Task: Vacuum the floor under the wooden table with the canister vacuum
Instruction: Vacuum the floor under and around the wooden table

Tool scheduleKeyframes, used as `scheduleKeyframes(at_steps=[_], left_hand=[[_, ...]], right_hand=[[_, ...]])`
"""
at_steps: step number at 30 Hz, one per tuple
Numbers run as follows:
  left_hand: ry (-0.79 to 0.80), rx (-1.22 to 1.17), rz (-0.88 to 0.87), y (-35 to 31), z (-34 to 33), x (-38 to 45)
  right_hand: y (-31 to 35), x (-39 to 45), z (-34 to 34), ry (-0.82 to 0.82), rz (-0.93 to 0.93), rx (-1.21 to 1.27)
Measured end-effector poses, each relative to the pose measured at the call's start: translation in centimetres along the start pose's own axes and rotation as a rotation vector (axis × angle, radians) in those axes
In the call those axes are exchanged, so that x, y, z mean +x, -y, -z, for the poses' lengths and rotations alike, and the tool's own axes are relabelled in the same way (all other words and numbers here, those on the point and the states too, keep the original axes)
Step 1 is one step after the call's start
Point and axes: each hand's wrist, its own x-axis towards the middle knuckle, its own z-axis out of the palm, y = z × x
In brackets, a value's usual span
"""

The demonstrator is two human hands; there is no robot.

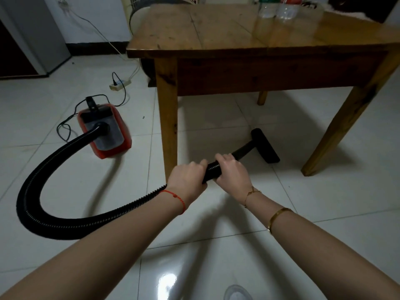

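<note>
White tiled floor (pixel 216 217) beneath the wooden table (pixel 216 33). Both my left hand (pixel 187 179) and right hand (pixel 231 172) wrap the hose (pixel 213 169), steering the nozzle (pixel 265 146) flat under the near edge; the canister vacuum (pixel 105 131) sits left, clear of the corner leg (pixel 167 118).

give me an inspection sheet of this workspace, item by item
surface: white tiled floor, glossy, with glare.
job's things: red canister vacuum left of the wooden table; black hose loops to the hands; floor nozzle on the tiles under the table.
clutter: two plastic bottles on the table.
grippers: left hand and right hand both grip the hose.
cables: vacuum cord plugged into power strip.
surroundings: white wall.
</note>
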Motion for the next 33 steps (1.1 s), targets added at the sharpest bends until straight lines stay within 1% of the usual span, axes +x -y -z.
scheduleKeyframes(at_steps=[4,10,16,19,23,28,33], left_hand=[[0.028,-0.047,-0.037,-3.6,-1.5,4.4],[0.023,-0.081,-0.059,-8.4,-3.4,10.2],[0.025,-0.093,-0.061,-9.9,-4.1,12.8],[0.017,-0.089,-0.046,-9.2,-4.0,12.8],[0.005,-0.078,-0.026,-7.5,-3.2,11.2],[-0.001,-0.069,-0.017,-4.4,-1.8,7.1],[-0.01,-0.055,0.019,-0.9,-0.3,2.0]], right_hand=[[-5.4,1.0,0.4,0.02,-0.071,-0.033],[-12.4,2.8,1.3,0.073,-0.145,-0.076],[-15.3,4.2,1.8,0.119,-0.153,-0.084],[-14.8,4.7,1.6,0.126,-0.138,-0.064],[-12.6,4.6,1.5,0.117,-0.103,-0.038],[-7.8,3.3,1.2,0.092,-0.057,0.031],[-2.2,1.8,0.8,0.086,0.027,0.068]])
